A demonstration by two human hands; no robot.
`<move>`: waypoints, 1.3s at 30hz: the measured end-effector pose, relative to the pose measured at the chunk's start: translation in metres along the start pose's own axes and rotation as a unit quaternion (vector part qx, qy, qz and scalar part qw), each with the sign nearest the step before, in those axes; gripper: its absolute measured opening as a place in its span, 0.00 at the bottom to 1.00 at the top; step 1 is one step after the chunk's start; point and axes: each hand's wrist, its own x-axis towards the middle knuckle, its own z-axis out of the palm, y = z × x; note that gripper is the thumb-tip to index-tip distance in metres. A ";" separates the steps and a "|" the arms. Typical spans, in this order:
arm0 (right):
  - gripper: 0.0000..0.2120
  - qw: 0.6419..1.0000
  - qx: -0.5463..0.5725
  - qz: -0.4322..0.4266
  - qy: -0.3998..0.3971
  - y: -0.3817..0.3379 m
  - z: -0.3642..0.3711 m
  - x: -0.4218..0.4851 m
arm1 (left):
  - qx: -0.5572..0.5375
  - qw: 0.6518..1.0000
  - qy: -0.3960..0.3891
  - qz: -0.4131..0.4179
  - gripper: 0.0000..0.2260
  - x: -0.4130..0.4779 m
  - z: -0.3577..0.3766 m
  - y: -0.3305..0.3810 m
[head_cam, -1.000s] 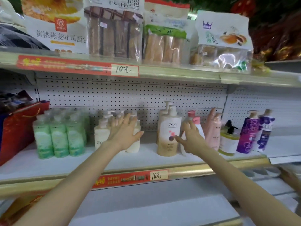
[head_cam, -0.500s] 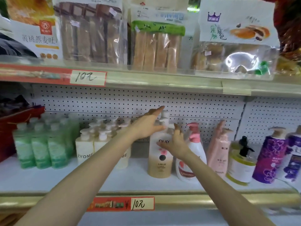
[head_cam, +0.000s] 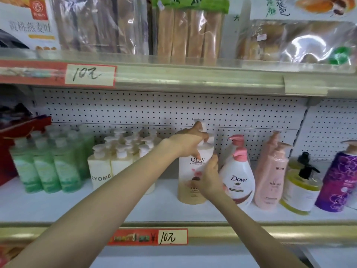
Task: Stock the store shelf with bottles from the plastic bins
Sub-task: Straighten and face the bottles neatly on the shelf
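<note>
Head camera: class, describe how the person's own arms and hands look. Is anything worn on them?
Both forearms are bare: no sleeve shows on the left arm or the right arm up to the picture's edge. The left hand and the right hand wear no gloves, and no watch, bracelet or ring is visible. The fingernails are too small to judge.

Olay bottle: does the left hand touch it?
Touching. The head view shows the left hand with its fingers curled round the pump neck of the Olay bottle.
</note>
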 end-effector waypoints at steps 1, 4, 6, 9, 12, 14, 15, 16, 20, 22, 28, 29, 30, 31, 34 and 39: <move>0.50 1.000 0.007 0.002 -0.001 -0.002 0.002 0.000 | 0.009 1.000 -0.002 -0.003 0.21 -0.001 -0.001 -0.002; 0.52 0.999 0.035 -0.009 -0.005 -0.007 0.012 0.003 | 0.021 1.000 -0.008 -0.012 0.21 -0.007 -0.007 -0.011; 0.52 0.999 0.046 -0.012 -0.007 -0.013 0.017 0.004 | 0.025 1.000 -0.008 -0.015 0.20 -0.011 -0.010 -0.017; 0.55 0.999 0.050 -0.009 -0.013 -0.020 0.027 0.007 | 0.039 0.999 -0.010 -0.030 0.21 -0.015 -0.013 -0.026; 0.55 0.999 0.048 -0.004 -0.023 -0.027 0.036 0.014 | 0.043 0.998 -0.003 -0.045 0.21 -0.017 -0.013 -0.035; 0.55 0.998 0.049 0.000 -0.031 -0.030 0.041 0.019 | 0.053 0.997 -0.004 -0.055 0.22 -0.018 -0.014 -0.040; 0.55 0.998 0.052 -0.004 -0.033 -0.032 0.044 0.021 | 0.064 0.996 -0.005 -0.060 0.22 -0.019 -0.015 -0.043; 0.55 0.997 0.064 -0.010 -0.035 -0.032 0.046 0.024 | 0.074 0.995 -0.005 -0.063 0.23 -0.020 -0.016 -0.045; 0.43 0.994 0.057 -0.005 -0.090 -0.028 0.033 0.038 | 0.081 0.995 -0.008 -0.063 0.24 -0.019 -0.017 -0.050; 0.31 0.988 -0.022 -0.018 -0.155 -0.027 0.012 0.042 | 0.074 0.995 -0.011 -0.060 0.23 -0.019 -0.017 -0.052; 0.13 0.999 0.018 -0.034 0.014 -0.041 -0.051 0.067 | 0.068 0.996 0.001 -0.053 0.21 -0.025 -0.017 -0.050; 0.13 0.998 0.025 -0.036 0.042 -0.046 -0.057 0.071 | 0.068 0.996 0.002 -0.053 0.21 -0.027 -0.016 -0.049; 0.13 0.997 0.029 -0.038 0.065 -0.048 -0.062 0.075 | 0.066 0.996 0.002 -0.053 0.21 -0.028 -0.016 -0.049; 0.13 0.996 0.029 -0.041 0.077 -0.050 -0.065 0.078 | 0.066 0.997 0.003 -0.050 0.23 -0.030 -0.016 -0.049; 0.17 0.994 0.036 -0.047 0.092 -0.051 -0.074 0.092 | 0.058 0.998 0.002 -0.033 0.35 -0.032 -0.012 -0.054; 0.22 0.998 0.036 -0.031 0.029 -0.043 -0.082 0.112 | -0.079 0.991 0.077 -0.081 0.50 -0.038 0.005 -0.062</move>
